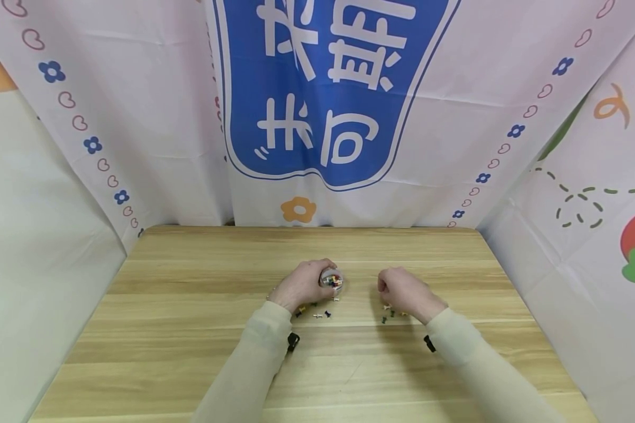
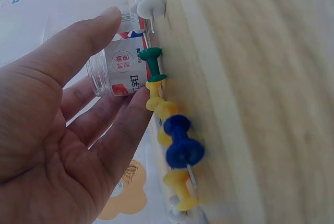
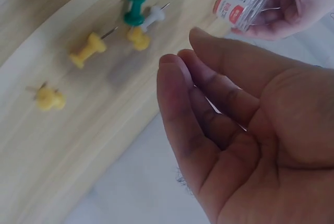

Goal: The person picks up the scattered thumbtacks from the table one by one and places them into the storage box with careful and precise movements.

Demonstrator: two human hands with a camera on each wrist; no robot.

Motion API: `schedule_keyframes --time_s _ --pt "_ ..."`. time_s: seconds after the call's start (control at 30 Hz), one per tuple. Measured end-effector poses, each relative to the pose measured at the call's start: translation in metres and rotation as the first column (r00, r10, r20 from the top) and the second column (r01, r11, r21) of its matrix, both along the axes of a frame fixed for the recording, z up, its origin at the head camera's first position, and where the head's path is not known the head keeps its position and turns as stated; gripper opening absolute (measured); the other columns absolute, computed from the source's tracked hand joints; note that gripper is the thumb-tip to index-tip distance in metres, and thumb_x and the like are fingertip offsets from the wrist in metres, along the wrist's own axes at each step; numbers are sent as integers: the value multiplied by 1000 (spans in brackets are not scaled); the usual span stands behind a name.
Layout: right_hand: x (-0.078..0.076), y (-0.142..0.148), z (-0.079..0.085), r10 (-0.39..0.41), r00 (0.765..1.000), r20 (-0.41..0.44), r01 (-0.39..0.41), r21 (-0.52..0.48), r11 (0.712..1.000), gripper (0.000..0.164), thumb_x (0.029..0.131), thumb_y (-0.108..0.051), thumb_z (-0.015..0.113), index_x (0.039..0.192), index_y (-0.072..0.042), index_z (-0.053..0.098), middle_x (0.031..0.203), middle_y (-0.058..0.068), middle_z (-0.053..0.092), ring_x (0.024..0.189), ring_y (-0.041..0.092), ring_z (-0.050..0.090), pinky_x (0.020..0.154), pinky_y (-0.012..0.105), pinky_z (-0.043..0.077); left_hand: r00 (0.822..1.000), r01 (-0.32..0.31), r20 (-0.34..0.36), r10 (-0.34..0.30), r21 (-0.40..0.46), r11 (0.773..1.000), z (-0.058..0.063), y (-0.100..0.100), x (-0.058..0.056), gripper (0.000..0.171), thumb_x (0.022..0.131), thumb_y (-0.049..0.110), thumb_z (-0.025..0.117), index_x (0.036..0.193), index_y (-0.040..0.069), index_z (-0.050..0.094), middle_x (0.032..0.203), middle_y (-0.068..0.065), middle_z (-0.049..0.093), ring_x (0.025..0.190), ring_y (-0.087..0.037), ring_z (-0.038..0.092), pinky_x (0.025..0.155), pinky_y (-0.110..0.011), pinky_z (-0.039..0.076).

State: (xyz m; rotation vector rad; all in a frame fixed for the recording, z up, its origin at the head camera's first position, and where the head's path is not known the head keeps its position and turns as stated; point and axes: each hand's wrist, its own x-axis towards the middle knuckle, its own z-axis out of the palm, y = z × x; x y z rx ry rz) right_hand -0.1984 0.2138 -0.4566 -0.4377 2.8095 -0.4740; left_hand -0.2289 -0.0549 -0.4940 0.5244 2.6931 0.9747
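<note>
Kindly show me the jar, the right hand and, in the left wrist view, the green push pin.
Jar (image 2: 125, 63): left wrist view, its label.
Right hand (image 1: 407, 292): head view, its back.
Green push pin (image 2: 153, 66): left wrist view, its narrow middle.

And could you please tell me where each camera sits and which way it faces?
Head: worn on the head, looking forward and down at the table and hanging cloth; left hand, right hand and both sleeves show.
Left wrist: low, looking across the palm at the jar and push pins, the table along the right side; the left hand shows.
Right wrist: looking past the right hand at scattered pins; both hands show.
Shared: both wrist views show the jar and left hand.
</note>
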Motion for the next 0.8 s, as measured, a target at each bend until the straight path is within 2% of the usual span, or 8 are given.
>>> schedule_keyframes --time_s 0.37,0.8 --pt "2 12 -1 28 1000 -13 -27 75 997 19 104 -2 85 91 -7 73 87 3 73 76 15 62 71 33 59 1000 -7 5 7 -6 1000 1 0 1 49 99 20 95 144 16 76 135 -8 83 118 -25 75 113 -51 65" --pt "0 15 -9 7 1000 9 -8 80 997 22 103 -5 88 88 -8 72 81 1 71 72 14 62 68 30 56 1000 -6 0 6 0 1000 1 0 1 50 99 19 95 144 16 76 135 -9 83 118 -26 76 113 -51 65"
